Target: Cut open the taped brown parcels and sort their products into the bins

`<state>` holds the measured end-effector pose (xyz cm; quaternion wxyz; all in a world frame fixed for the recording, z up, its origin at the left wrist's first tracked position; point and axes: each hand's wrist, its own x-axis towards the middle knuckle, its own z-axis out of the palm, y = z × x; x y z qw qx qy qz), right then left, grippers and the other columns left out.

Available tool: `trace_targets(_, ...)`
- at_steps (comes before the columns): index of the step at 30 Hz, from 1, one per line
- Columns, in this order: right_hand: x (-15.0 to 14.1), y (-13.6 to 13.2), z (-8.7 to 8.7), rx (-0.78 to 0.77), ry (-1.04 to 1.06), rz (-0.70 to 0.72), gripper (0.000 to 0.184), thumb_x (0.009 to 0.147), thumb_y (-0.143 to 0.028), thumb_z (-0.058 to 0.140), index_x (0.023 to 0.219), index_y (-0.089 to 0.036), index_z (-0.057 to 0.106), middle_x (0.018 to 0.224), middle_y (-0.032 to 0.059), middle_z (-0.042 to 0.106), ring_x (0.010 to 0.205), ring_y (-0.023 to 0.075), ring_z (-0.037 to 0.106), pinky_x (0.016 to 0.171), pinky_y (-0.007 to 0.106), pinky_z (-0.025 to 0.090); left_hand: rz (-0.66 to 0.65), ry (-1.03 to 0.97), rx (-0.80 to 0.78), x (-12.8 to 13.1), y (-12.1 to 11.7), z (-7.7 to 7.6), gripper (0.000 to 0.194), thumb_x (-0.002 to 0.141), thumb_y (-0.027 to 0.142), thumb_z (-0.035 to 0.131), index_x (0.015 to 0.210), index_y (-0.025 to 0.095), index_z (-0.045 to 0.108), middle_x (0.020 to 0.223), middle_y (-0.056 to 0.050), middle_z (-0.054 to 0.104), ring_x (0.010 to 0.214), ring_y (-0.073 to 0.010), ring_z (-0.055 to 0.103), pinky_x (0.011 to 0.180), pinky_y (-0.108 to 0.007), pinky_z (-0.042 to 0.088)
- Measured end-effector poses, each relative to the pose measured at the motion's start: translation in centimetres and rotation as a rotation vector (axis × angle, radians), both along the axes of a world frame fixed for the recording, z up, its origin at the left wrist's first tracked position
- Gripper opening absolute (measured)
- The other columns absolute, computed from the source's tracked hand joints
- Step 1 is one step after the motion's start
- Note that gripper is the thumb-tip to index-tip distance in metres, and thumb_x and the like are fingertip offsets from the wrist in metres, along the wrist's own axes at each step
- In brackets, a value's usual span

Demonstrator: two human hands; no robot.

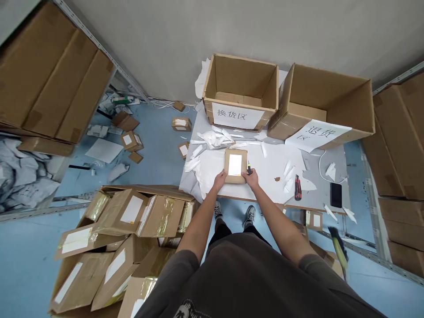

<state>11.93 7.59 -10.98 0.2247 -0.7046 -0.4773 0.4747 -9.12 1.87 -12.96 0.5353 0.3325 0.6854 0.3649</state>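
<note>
**You Are Holding a Labelled Carton at the Table's Near Edge**

You are grasping the small carton (235,166) from both sides, and it is lying over the near part of the white-covered table (278,158), its white label facing up. Your left hand (220,179) is gripping its lower left edge. Your right hand (251,178) is closing on its lower right edge while also holding a yellow-and-black tool (249,168), which is pointing away from you along the carton's right side.

Crumpled white scraps (213,138) are lying just beyond the carton and to its left. Farther to the right, a red-and-black utility knife (298,187) is resting near the front edge, and a dark phone (335,195) is lying beyond it, towards the table's right end.

At the back, the left open box (245,75) and the right open box (347,95) are standing side by side, each bearing a white handwritten sign on its front. To your left, a large box (145,189) is holding many taped parcels (121,211) below table level.
</note>
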Motion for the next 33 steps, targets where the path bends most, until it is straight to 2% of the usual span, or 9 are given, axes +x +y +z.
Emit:
trace_targets(6, 0.3, -0.9, -1.1, -0.075, 0.135, -0.092, 0.063, 0.058, -0.069, 0.083, 0.089, -0.026, 0.049, 0.104, 0.0058, 0.073, 0.087, 0.0194, 0.067, 0.076, 0.030, 0.053, 0.071, 0.028, 0.030, 1.7, -0.7, -1.3, 0.057, 0.105, 0.057, 0.047, 0.139, 0.018, 0.071, 0.147, -0.011, 0.069, 0.140, -0.0295, 0.060, 0.124, -0.040, 0.040)
trace_targets(9, -0.1, -1.3, -0.8, -0.077, 0.164, -0.111, 0.065, 0.058, -0.073, 0.082, 0.088, -0.025, 0.050, 0.101, 0.0057, 0.073, 0.085, 0.0193, 0.067, 0.075, 0.030, 0.053, 0.151, -0.016, 0.043, 2.1, -0.7, -1.6, 0.052, 0.105, 0.055, 0.048, 0.130, 0.018, 0.075, 0.139, -0.013, 0.073, 0.135, -0.0308, 0.063, 0.122, -0.044, 0.043)
trace_targets(14, -0.3, -1.6, 1.9, 0.017, 0.170, -0.088, 0.056, 0.071, -0.073, 0.075, 0.090, -0.025, 0.053, 0.099, 0.0052, 0.075, 0.093, 0.0214, 0.069, 0.080, 0.031, 0.054, 0.341, -0.270, 0.061, 2.8, -0.8, -2.2, 0.048, 0.105, 0.052, 0.052, 0.125, 0.015, 0.074, 0.129, -0.015, 0.077, 0.133, -0.0277, 0.065, 0.120, -0.043, 0.046)
trace_targets(19, -1.2, -1.2, 5.7, 0.078, 0.326, -0.058, 0.051, 0.079, -0.069, 0.071, 0.102, -0.024, 0.061, 0.110, 0.0068, 0.077, 0.102, 0.0232, 0.069, 0.074, 0.029, 0.052, 0.522, -0.572, -0.058, 4.0, 0.2, -3.0, 0.051, 0.107, 0.054, 0.049, 0.128, 0.013, 0.070, 0.123, -0.016, 0.078, 0.117, -0.0258, 0.074, 0.109, -0.043, 0.056)
trace_targets(21, -2.0, -1.2, 6.3, 0.065, 0.344, -0.082, 0.051, 0.079, -0.067, 0.073, 0.102, -0.023, 0.063, 0.110, 0.0070, 0.076, 0.102, 0.0232, 0.069, 0.070, 0.027, 0.051, 0.524, -0.437, -0.110, 4.4, 0.8, -3.4, 0.049, 0.107, 0.054, 0.047, 0.125, 0.015, 0.071, 0.120, -0.014, 0.079, 0.111, -0.0244, 0.076, 0.101, -0.040, 0.059)
trace_targets(23, -2.7, -1.4, 6.5, 0.037, 0.338, -0.124, 0.049, 0.078, -0.066, 0.074, 0.098, -0.023, 0.062, 0.109, 0.0069, 0.076, 0.097, 0.0218, 0.068, 0.066, 0.026, 0.050, 0.512, -0.181, -0.165, 4.4, 1.3, -3.8, 0.046, 0.107, 0.051, 0.046, 0.119, 0.016, 0.073, 0.118, -0.014, 0.079, 0.111, -0.0248, 0.075, 0.096, -0.037, 0.059)
trace_targets(27, -3.8, -1.9, 6.0, -0.024, 0.363, -0.128, 0.047, 0.076, -0.064, 0.076, 0.093, -0.024, 0.059, 0.107, 0.0065, 0.077, 0.092, 0.0199, 0.068, 0.061, 0.024, 0.049, 0.494, 0.094, -0.229, 2.9, 1.6, -4.0, 0.032, 0.096, 0.037, 0.060, 0.114, 0.015, 0.076, 0.118, -0.016, 0.078, 0.121, -0.0313, 0.070, 0.103, -0.040, 0.054)
trace_targets(31, -4.4, -1.5, 6.2, -0.100, 0.453, -0.131, 0.049, 0.074, -0.063, 0.082, 0.093, -0.024, 0.058, 0.101, 0.0070, 0.079, 0.094, 0.0217, 0.073, 0.057, 0.022, 0.049, 0.479, 0.239, -0.150, -0.4, 1.7, -1.8, 0.053, 0.088, 0.022, 0.061, 0.140, 0.015, 0.066, 0.141, -0.018, 0.067, 0.135, -0.0313, 0.062, 0.116, -0.043, 0.047)
trace_targets(33, -4.3, -0.8, 6.7, -0.168, 0.516, -0.146, 0.051, 0.075, -0.063, 0.084, 0.094, -0.024, 0.060, 0.092, 0.0071, 0.078, 0.086, 0.0224, 0.076, 0.054, 0.023, 0.050, 0.345, 0.366, 0.004, -2.6, 2.6, 0.2, 0.060, 0.091, 0.023, 0.057, 0.151, 0.019, 0.058, 0.154, -0.016, 0.058, 0.141, -0.0285, 0.058, 0.119, -0.041, 0.046)
